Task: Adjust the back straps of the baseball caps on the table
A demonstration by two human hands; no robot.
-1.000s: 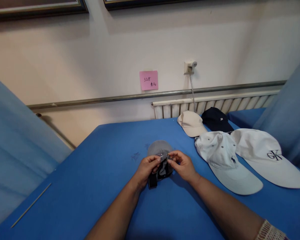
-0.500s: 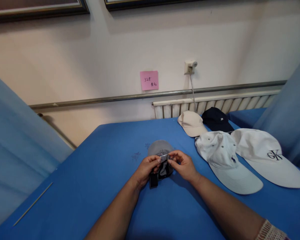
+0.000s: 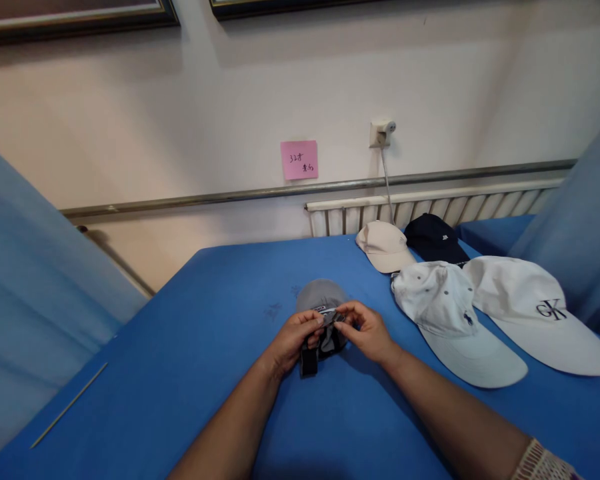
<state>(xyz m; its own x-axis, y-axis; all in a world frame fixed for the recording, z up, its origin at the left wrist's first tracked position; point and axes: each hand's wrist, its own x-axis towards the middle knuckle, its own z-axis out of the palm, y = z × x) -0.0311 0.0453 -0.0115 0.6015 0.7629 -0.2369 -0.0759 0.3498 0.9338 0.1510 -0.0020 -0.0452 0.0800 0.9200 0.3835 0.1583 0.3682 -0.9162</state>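
Note:
A grey cap [image 3: 319, 295] lies on the blue table [image 3: 220, 333], its back turned toward me. My left hand [image 3: 293, 341] pinches the cap's rear strap from the left. My right hand [image 3: 365, 330] pinches the same strap from the right, fingertips nearly meeting at the buckle. A black strap end hangs below my left fingers. Both hands are closed on the strap.
Two white caps [image 3: 453, 317] [image 3: 530, 310] lie to the right. A beige cap [image 3: 384, 245] and a dark navy cap [image 3: 434, 239] sit behind them. A thin stick [image 3: 69, 405] lies at the table's left edge. A radiator [image 3: 430, 210] and pink note [image 3: 299, 160] are on the wall.

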